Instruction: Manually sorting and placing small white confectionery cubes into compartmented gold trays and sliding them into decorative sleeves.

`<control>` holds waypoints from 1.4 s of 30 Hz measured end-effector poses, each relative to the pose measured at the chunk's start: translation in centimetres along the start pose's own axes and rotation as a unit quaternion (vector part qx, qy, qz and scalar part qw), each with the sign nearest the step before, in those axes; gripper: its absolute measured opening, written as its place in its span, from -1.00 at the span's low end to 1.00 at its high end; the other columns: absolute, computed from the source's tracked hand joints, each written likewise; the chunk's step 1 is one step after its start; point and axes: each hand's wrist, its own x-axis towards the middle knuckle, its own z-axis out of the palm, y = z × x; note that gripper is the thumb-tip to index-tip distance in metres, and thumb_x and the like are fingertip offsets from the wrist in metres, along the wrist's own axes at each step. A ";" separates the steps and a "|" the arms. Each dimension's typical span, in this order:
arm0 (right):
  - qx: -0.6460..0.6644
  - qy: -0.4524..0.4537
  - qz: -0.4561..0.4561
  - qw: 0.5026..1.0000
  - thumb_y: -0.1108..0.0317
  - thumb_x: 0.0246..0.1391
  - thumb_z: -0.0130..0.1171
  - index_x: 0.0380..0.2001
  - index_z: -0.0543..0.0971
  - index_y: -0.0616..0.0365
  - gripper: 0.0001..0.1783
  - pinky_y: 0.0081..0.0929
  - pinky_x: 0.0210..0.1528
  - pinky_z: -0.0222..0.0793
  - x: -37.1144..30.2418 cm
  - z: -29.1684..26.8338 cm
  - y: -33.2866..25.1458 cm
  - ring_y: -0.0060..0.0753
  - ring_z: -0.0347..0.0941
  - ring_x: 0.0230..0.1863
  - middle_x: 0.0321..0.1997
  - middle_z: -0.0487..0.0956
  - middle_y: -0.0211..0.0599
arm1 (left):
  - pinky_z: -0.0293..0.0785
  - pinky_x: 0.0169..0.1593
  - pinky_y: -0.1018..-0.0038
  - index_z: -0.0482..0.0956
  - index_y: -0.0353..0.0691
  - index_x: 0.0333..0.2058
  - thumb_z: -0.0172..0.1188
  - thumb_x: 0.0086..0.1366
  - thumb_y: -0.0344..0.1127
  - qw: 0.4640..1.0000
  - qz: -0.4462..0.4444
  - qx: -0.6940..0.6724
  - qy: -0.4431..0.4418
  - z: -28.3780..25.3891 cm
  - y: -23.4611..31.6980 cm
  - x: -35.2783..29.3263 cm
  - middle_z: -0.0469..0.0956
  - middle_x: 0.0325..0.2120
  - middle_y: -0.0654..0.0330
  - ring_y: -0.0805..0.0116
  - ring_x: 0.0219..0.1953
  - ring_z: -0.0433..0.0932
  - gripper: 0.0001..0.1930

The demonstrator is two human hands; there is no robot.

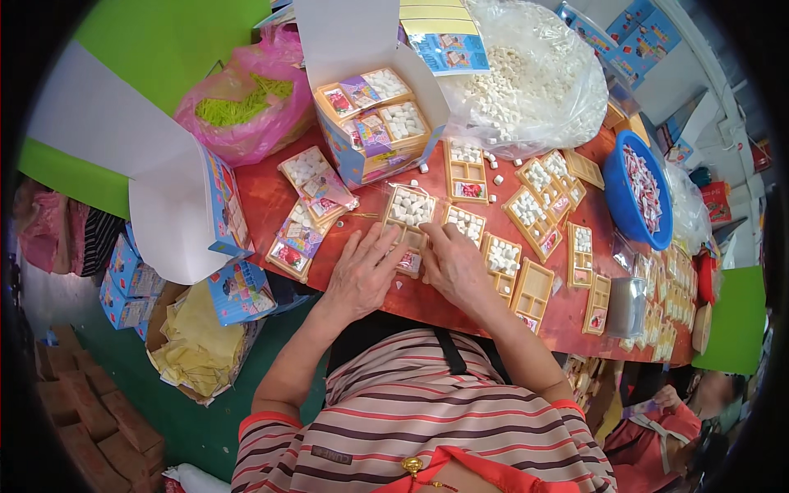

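A tan compartment tray (411, 203) lies in front of me on the red table, its far section heaped with small white pieces. My left hand (366, 275) grips its left side, fingers pressed together along the edge. On the other side my right hand (454, 267) is closed, its bent fingertips down at the tray's near compartments; whatever they may pinch is hidden. A small pink-and-red packet (407, 261) shows between the hands. Just right of my right hand lie similar trays, one with white pieces (501, 255) and one with bare compartments (534, 287).
Wrapped trays fill an open display box (359, 154) beyond my hands. A pink bag (234, 135) holds green sticks. White pieces spill from a clear bag (567, 90); a blue basin (614, 168) holds small packets. Finished-looking wrapped trays (292, 246) lie left. Another person (657, 435) sits lower right.
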 end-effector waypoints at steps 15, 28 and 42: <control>-0.159 0.115 -0.151 0.969 0.29 0.04 0.12 -0.05 0.45 0.20 -0.61 -0.26 -0.01 0.25 2.5 1.4 1.8 -0.13 0.35 0.05 0.01 0.42 -0.09 | -0.08 0.32 -0.10 0.42 -0.21 0.10 0.19 0.13 -0.27 0.997 -0.014 -0.042 -0.056 -0.2 -0.7 0.5 0.22 0.26 0.02 -0.04 0.35 0.09 -0.48; -0.181 0.081 -0.159 0.967 0.32 -0.10 0.13 -0.04 0.48 0.23 -0.52 -0.20 0.09 0.21 3.2 2.6 4.2 -0.20 0.29 0.16 0.11 0.41 -0.15 | -0.14 0.34 -0.14 -0.01 -0.31 0.34 0.15 0.19 0.00 0.991 -0.059 -0.028 -0.114 1.3 0.1 4.3 0.00 0.36 -0.02 0.00 0.42 -0.14 -0.14; -0.051 0.180 -0.048 0.981 0.42 -0.03 0.16 -0.09 0.51 0.12 -0.65 -0.20 0.13 0.16 -6.2 -3.1 6.4 -0.26 0.42 -0.03 -0.06 0.51 -0.28 | -0.03 0.28 -0.13 0.46 -0.23 -0.12 0.10 0.19 -0.14 0.984 0.022 0.155 -0.090 2.3 -0.4 7.1 0.43 -0.11 -0.02 -0.01 0.04 0.35 -0.64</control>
